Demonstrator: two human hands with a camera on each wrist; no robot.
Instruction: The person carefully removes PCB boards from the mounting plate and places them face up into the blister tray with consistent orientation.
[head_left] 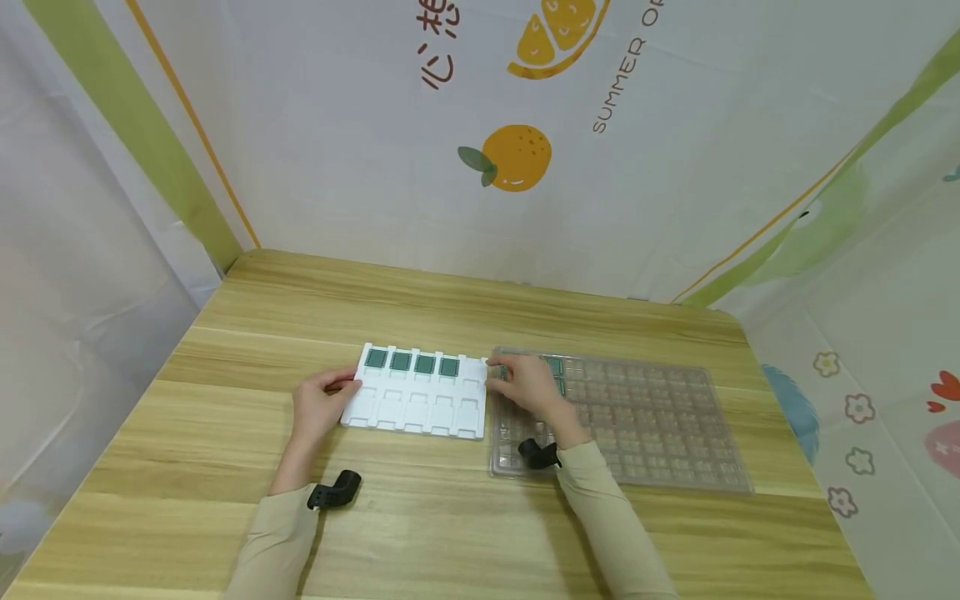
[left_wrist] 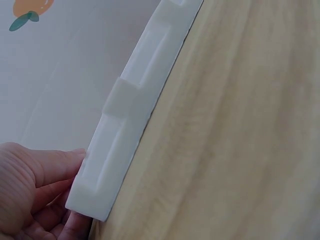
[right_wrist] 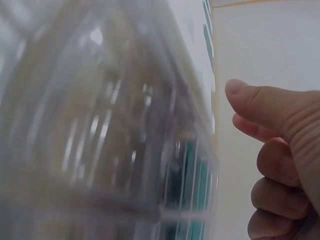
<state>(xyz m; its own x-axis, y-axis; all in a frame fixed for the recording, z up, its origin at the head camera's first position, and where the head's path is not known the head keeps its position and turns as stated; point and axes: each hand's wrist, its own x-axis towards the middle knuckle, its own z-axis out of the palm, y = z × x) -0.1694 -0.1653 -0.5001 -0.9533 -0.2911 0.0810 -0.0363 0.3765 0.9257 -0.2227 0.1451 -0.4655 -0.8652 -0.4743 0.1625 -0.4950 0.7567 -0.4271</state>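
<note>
Pale wooden tabletop [head_left: 465, 517] with a streaky grain, smooth and faintly satin under the light. On it, the white moulded plastic tray [head_left: 417, 404], matt and opaque, its rim looking soft-edged and slightly chalky up close. Beside it, the clear thin plastic blister tray [head_left: 645, 425], glossy, catching bright glints along its ridges. The dark green square chips [head_left: 412, 362] look flat with a dull sheen. Behind, the printed backdrop sheet [head_left: 675, 167] has a smooth, slightly shiny film look.

"SUMMER O…", cut off by frame edge, and Chinese characters "心想" being displayed on backdrop cloth [head_left: 675, 167].
</note>
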